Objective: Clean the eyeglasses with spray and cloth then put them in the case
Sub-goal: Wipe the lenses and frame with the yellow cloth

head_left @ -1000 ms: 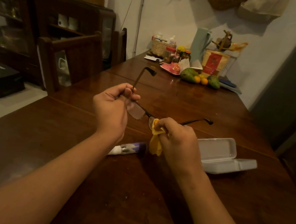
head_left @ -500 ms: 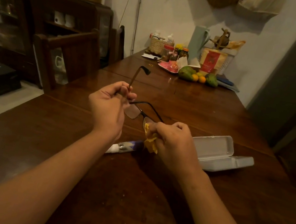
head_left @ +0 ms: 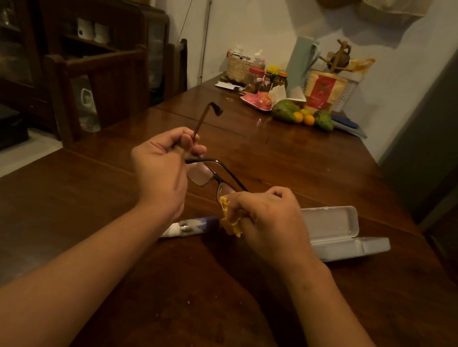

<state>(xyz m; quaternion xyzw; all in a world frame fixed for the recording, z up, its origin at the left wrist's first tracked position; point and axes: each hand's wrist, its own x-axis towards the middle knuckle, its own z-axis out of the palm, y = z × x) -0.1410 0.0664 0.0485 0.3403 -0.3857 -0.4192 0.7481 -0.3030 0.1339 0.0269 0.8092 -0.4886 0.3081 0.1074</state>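
Left hand [head_left: 163, 169] grips the eyeglasses [head_left: 206, 174] by one temple, holding them in the air over the middle of the table [head_left: 65, 223]. I see my right hand [head_left: 271, 221] clenched on the yellow cloth [head_left: 231, 221], pressing it to a lens. Beneath them the spray bottle [head_left: 193, 226] lies on its side. Toward the right edge the white case [head_left: 332, 227] lies open. At the far end, a woven basket [head_left: 242, 68] holds small bottles.
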